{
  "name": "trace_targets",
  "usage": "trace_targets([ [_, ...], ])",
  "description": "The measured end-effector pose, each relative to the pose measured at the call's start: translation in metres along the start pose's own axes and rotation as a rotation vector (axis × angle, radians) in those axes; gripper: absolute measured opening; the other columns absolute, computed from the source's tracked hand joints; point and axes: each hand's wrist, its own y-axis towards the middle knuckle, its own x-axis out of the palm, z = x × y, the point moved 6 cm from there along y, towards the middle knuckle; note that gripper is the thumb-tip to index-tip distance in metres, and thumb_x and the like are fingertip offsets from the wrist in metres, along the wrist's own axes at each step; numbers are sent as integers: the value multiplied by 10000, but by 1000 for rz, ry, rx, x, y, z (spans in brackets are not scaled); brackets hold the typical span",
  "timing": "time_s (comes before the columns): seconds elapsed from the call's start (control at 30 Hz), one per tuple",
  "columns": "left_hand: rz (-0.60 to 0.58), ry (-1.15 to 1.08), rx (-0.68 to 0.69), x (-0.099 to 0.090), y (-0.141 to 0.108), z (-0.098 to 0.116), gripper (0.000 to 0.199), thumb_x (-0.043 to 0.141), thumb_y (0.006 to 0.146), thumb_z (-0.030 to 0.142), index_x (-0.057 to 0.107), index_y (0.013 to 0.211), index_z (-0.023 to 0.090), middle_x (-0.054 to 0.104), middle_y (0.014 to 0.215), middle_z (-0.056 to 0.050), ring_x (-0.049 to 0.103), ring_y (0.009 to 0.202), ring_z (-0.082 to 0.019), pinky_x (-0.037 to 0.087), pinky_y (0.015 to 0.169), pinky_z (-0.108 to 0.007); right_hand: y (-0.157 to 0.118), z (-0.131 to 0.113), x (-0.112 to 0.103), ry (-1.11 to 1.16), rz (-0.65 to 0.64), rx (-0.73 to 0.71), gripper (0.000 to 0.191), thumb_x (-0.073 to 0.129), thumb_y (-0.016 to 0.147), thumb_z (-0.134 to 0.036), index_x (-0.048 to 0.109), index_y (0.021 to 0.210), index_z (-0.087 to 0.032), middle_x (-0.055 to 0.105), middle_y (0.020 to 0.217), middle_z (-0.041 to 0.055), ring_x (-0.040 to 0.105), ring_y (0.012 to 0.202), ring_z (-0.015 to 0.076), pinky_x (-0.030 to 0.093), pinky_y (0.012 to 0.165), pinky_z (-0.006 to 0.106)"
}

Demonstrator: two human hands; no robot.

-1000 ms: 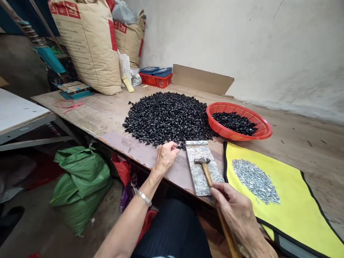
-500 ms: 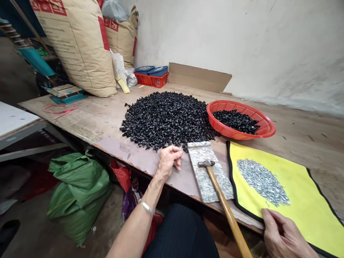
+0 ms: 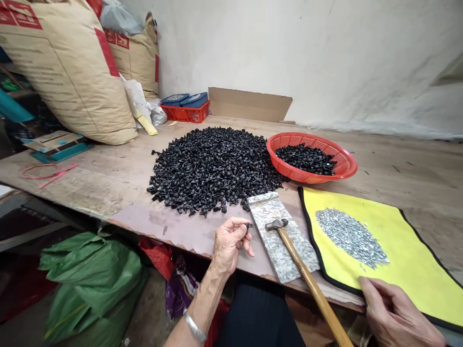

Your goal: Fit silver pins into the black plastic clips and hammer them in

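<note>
The left hand pinches a small black part between thumb and forefinger, just left of a stone slab. A ball-peen hammer rests head-down on it. The right hand is at the near edge of a yellow mat bearing heaped silvery metal bits; whether it grips anything cannot be told. Beyond, a black parts pile adjoins a red plastic basket holding more.
</note>
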Motion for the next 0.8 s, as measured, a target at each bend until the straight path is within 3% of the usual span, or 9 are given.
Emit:
trace_targets([
  [0.1,-12,-12,-19,-1,1,-4,211,715,677,272,631,787,113,586,543,5,487,373,-88,497,348,-262,2,-16,-6,-52,90,1,268,531,812,-429,630,746,-189,673,677,74,623,609,226,413,554,310],
  [0.23,-15,-61,-38,-4,1,-4,187,706,679,255,635,785,119,598,546,-8,481,366,-95,485,331,-267,4,-22,-4,-30,59,-43,278,525,816,-427,626,722,-186,675,671,62,623,601,202,419,559,290],
  [0.53,-2,-102,53,-7,0,0,142,700,691,224,632,772,130,612,556,-17,492,375,-98,481,324,-256,3,-25,-6,61,15,-143,234,532,802,-377,622,693,-190,655,636,38,601,550,166,433,559,270],
  [0.67,17,-92,113,-6,-3,4,169,701,689,209,614,815,136,632,587,-23,511,399,-101,494,341,-255,4,-14,-5,206,-58,-20,251,557,755,-426,627,682,-197,657,653,36,601,578,174,463,613,281],
  [0.8,88,-82,179,-9,-5,7,220,713,677,210,595,845,130,663,641,-42,560,439,-113,536,412,-276,16,0,1,370,-269,190,277,603,688,-468,648,695,-195,672,674,24,619,626,187,485,596,268],
])
